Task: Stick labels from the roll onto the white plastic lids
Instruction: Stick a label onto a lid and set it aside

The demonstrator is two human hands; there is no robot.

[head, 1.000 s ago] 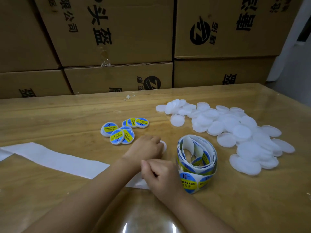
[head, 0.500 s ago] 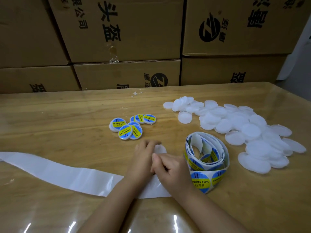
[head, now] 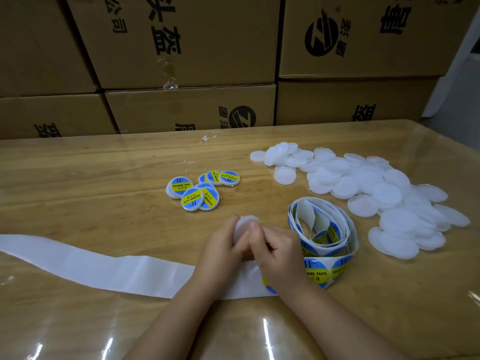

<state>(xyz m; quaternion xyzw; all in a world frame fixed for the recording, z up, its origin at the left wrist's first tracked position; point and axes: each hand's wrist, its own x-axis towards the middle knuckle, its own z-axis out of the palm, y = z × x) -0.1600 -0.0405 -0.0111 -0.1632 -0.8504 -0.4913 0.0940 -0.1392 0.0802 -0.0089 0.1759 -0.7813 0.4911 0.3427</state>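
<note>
My left hand (head: 220,245) grips a white plastic lid (head: 245,223) at the table's middle, fingers curled round its edge. My right hand (head: 275,252) is pressed against the left one with its fingertips on the lid; whether they pinch a label is hidden. The loose label roll (head: 324,229) of blue-and-yellow round stickers stands just right of my right hand. Its empty white backing strip (head: 98,266) trails left under my wrists. Several labelled lids (head: 200,189) lie behind my hands. A heap of plain white lids (head: 368,188) spreads at the right.
The wooden table (head: 91,193) has a glossy clear cover. Stacked cardboard boxes (head: 187,48) with black print stand along its far edge. Small white scraps (head: 207,138) lie near the boxes. The table's right corner (head: 441,141) meets a grey floor.
The lid now sits higher between my two hands, showing more above the fingers. My right hand has closed in against the left. The view has shifted slightly; the roll and piles stay put.
</note>
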